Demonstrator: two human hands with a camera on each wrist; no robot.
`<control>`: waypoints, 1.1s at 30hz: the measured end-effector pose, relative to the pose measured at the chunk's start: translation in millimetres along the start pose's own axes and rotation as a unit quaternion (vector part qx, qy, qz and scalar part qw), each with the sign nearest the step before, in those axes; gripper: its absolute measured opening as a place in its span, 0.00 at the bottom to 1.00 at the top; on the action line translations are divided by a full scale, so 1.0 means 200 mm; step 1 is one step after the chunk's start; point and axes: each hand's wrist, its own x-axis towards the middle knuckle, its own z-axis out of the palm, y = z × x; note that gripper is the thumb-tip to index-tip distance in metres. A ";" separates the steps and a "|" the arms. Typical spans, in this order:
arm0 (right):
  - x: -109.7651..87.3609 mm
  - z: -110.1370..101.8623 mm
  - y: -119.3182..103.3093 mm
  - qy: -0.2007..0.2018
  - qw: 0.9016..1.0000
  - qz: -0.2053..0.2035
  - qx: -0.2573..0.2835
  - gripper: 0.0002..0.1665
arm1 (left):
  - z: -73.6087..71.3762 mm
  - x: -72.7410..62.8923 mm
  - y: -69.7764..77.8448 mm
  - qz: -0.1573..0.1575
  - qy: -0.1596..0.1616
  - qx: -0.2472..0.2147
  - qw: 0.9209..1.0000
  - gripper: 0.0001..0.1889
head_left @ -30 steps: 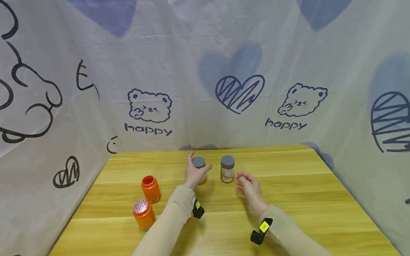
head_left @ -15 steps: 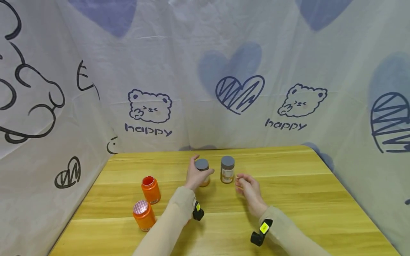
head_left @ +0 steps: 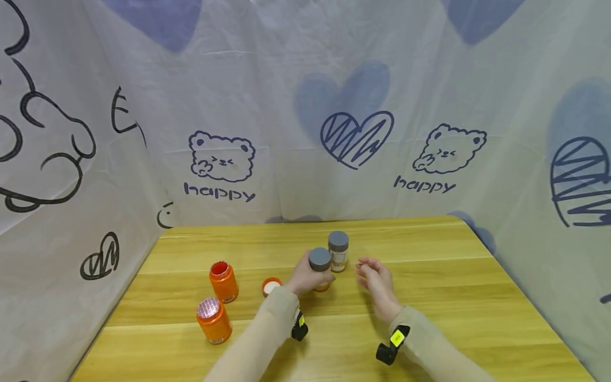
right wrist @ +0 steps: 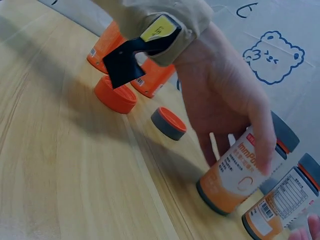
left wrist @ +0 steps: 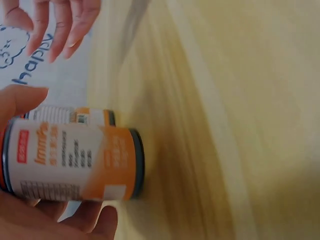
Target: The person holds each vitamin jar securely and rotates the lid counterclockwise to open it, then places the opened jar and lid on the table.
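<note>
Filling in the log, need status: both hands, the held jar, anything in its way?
Left hand grips a gray-capped jar. Right hand empty, fingers loosely curled. Second gray-capped jar close beyond the first, possibly in the way.

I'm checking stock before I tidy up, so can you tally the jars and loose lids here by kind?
Grey-lidded jars: 2
Lidless orange jars: 2
Loose lids: 2
Total: 6
</note>
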 end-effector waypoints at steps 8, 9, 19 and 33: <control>0.01 -0.02 -0.01 0.021 1.000 -0.004 0.004 0.20 | 0.04 -0.01 -0.05 0.004 -0.084 0.066 0.994 0.40; 0.01 -0.02 -0.01 0.021 1.000 -0.005 0.004 0.19 | 0.04 -0.01 -0.05 0.004 -0.091 0.078 0.993 0.39; 0.00 -0.03 -0.02 0.016 1.000 -0.004 0.007 0.19 | 0.04 -0.08 -0.03 0.059 -0.116 0.178 0.975 0.30; -0.01 -0.03 -0.05 -0.002 1.000 -0.018 0.009 0.19 | 0.06 -0.18 -0.04 0.149 -0.072 0.284 0.944 0.31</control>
